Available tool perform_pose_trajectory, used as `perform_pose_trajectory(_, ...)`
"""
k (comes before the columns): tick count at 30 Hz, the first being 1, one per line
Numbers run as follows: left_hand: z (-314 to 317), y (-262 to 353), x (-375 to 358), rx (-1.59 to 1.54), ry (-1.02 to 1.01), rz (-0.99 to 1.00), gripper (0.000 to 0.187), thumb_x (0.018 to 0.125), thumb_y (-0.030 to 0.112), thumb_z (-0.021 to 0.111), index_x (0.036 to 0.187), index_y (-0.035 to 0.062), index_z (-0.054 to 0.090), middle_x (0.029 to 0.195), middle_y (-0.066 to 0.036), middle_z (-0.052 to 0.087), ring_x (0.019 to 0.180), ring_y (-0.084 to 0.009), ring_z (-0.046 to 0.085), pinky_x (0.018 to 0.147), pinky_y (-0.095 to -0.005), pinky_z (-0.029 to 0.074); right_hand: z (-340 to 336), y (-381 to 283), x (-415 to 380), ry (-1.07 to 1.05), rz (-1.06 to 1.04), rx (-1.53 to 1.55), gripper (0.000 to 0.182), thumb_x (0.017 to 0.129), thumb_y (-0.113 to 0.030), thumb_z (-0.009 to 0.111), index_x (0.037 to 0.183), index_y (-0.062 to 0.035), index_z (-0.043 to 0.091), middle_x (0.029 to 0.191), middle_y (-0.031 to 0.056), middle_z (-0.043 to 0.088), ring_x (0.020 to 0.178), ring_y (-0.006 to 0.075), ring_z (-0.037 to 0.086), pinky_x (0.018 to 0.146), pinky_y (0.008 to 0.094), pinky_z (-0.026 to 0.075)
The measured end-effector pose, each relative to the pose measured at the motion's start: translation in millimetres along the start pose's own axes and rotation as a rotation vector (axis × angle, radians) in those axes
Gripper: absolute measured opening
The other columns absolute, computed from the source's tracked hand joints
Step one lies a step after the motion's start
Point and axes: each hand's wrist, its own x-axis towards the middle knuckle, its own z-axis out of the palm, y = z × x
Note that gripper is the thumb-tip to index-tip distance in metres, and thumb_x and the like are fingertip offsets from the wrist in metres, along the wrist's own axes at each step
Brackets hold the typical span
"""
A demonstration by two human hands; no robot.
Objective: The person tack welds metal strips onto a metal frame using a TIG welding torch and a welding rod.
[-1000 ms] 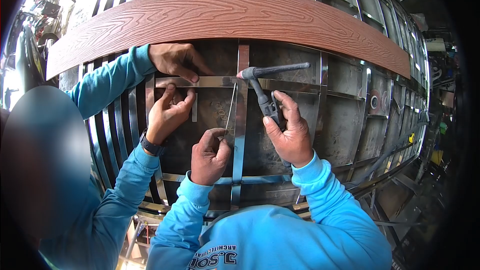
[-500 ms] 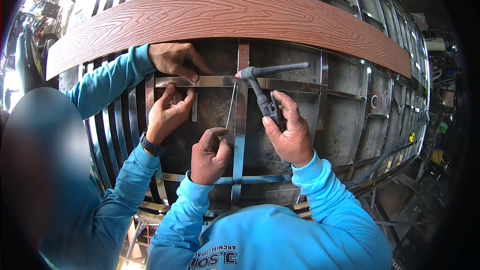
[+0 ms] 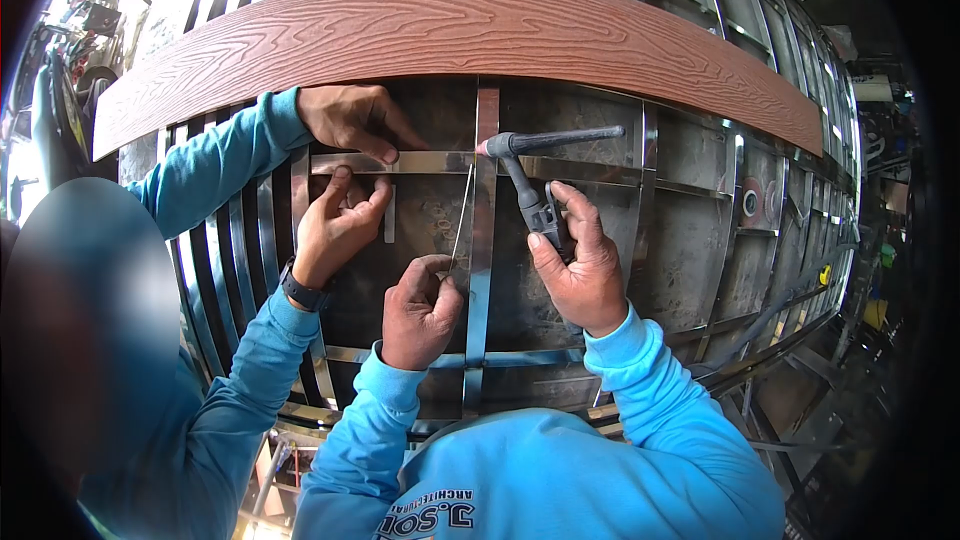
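My left hand [image 3: 422, 312] pinches a thin metal rod [image 3: 463, 215] whose upper end reaches the joint of the shiny metal bars. My right hand [image 3: 580, 265] is wrapped round a black welding torch [image 3: 525, 185]. The torch's pinkish nozzle lies at the crossing of an upright bar [image 3: 480, 280] and a horizontal bar [image 3: 440, 162]. A co-worker's two hands [image 3: 345, 230] hold the left part of the horizontal bar, one from above and one from below.
A long reddish wood-grain board [image 3: 450, 25] lies across the metal frame beyond the hands. The co-worker [image 3: 120, 340] leans in at the left. Discs [image 3: 750, 202] lie at the right, near a dark cable [image 3: 745, 340] and a yellow item [image 3: 824, 275].
The torch in my right hand has shifted very slightly to the right. My left hand and the co-worker's hands look unmoved.
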Motion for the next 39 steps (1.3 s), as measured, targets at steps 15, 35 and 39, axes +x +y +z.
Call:
perform_pose_trajectory(15, -1.0, -2.3, -0.3, 0.009, -0.004, -0.005, 0.021, 0.092, 0.001, 0.06, 0.113, -0.0032, 0.064, 0.064, -0.004, 0.063, 0.057, -0.0049, 0.055, 0.057, -0.0236, 0.046, 2.3, -1.9, 0.5, 0.0, -0.004, -0.015, 0.058, 0.094, -0.008, 0.07, 0.147, -0.0084, 0.044, 0.123, 0.0201, 0.068, 0.11, 0.0328, 0.071, 0.094, 0.039, 0.055)
perform_pose_trajectory(35, -0.3, -3.8, -0.1, 0.009, 0.012, 0.028, 0.02, 0.092, 0.001, 0.06, 0.111, -0.0025, 0.064, 0.064, -0.003, 0.062, 0.058, -0.0043, 0.055, 0.057, -0.0231, 0.046, 0.6, -1.9, 4.1, -0.021, -0.092, -0.093, 0.059, 0.093, -0.007, 0.07, 0.146, -0.009, 0.044, 0.131, 0.0202, 0.064, 0.118, 0.0375, 0.067, 0.098, 0.0413, 0.054)
perform_pose_trajectory(39, -0.1, -1.0, -0.1, -0.001, 0.013, 0.021, 0.02, 0.092, 0.001, 0.06, 0.111, -0.0026, 0.064, 0.065, -0.003, 0.063, 0.059, -0.0046, 0.055, 0.057, -0.0232, 0.046, -0.9, -4.0, 3.4, -0.043, -0.053, -0.097, 0.059, 0.093, -0.007, 0.07, 0.146, -0.0089, 0.044, 0.131, 0.0204, 0.064, 0.118, 0.0375, 0.067, 0.099, 0.0413, 0.053)
